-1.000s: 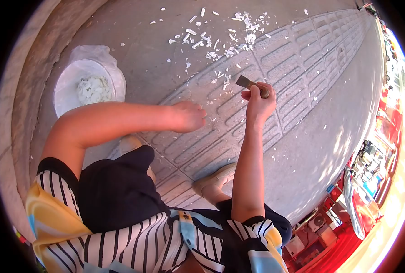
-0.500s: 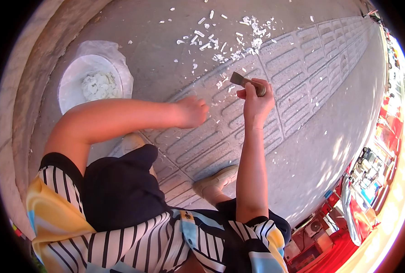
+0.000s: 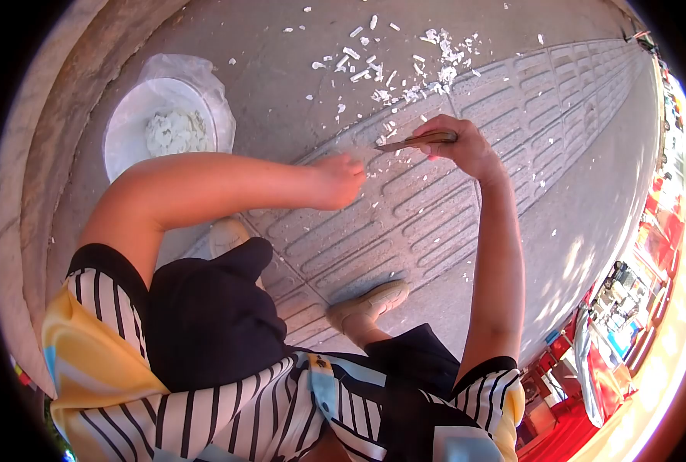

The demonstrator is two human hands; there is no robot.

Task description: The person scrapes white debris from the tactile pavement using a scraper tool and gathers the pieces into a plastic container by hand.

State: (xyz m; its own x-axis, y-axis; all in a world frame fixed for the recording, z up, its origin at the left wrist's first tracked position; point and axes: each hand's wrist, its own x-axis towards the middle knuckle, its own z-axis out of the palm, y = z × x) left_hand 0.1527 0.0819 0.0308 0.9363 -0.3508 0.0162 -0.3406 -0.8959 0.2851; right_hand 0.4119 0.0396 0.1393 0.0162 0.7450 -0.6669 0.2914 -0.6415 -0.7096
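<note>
My right hand (image 3: 466, 146) grips a scraper (image 3: 434, 138) by its brown handle, with the flat blade pointing left. Just left of the blade tip is my left hand (image 3: 341, 181), its fingers curled closed; whatever they may hold is hidden. The two hands are apart, above the ribbed paving. White flakes and short pieces (image 3: 447, 71) lie scattered on the ground beyond them. To the left stands a white bucket (image 3: 116, 131) lined with a clear plastic bag (image 3: 221, 108), and a heap of white shavings (image 3: 175, 132) sits inside it.
A strip of ribbed paving tiles (image 3: 435, 200) runs off to the upper right. My shoes (image 3: 370, 304) are below my hands. A stone edge (image 3: 58, 100) curves along the left. Red stalls with goods (image 3: 620, 308) stand at the far right.
My right hand has shifted right and slightly up, and the scraper has turned so its blade looks narrower and points left. My left hand has moved slightly right in view.
</note>
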